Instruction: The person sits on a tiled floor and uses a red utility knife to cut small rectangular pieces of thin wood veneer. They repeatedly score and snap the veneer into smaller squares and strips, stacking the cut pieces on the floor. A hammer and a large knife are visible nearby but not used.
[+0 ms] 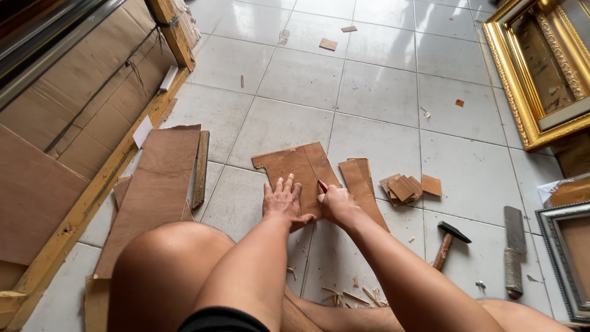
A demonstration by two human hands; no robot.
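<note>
A thin brown plywood piece [296, 165] with a notched left edge lies flat on the tiled floor in front of me. My left hand [284, 200] presses down on its near part, fingers spread. My right hand [335, 203] is closed around a small red-tipped cutter [322, 185] whose tip rests on the plywood along a straight line. A narrower plywood strip [361, 185] lies just right of that hand. My bare knees frame the bottom of the view.
A pile of small plywood offcuts [407, 187] lies to the right. A hammer [449, 241] and a cleaver [513, 249] rest at lower right. Gold frame [522, 92] at upper right, grey frame [556, 258] at right edge. Large plywood sheet [157, 190] and cardboard at left.
</note>
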